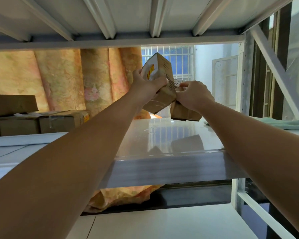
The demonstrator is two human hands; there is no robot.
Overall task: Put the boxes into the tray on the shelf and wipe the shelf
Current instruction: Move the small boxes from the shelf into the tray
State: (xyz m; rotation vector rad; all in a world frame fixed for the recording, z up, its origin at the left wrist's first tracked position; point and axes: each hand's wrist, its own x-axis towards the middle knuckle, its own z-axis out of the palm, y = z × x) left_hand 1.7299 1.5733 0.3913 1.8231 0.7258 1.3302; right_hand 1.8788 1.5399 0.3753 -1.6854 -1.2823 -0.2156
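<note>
My left hand (146, 87) grips a tall brown cardboard box (160, 99) with a white and yellow label, tilted and lifted off the glossy white shelf (162, 137). Beside it, my right hand (193, 96) closes on a smaller brown box (185, 114) whose lower edge rests at the back of the shelf. The two boxes touch. A pale green cloth (283, 124) lies on the shelf at the far right. No tray can be made out.
Several brown cartons (41, 122) are stacked on the shelf at the left. The upper shelf's ribbed underside (128, 18) hangs close overhead. A metal upright and diagonal brace (273, 66) stand at the right. An orange patterned curtain (67, 78) hangs behind.
</note>
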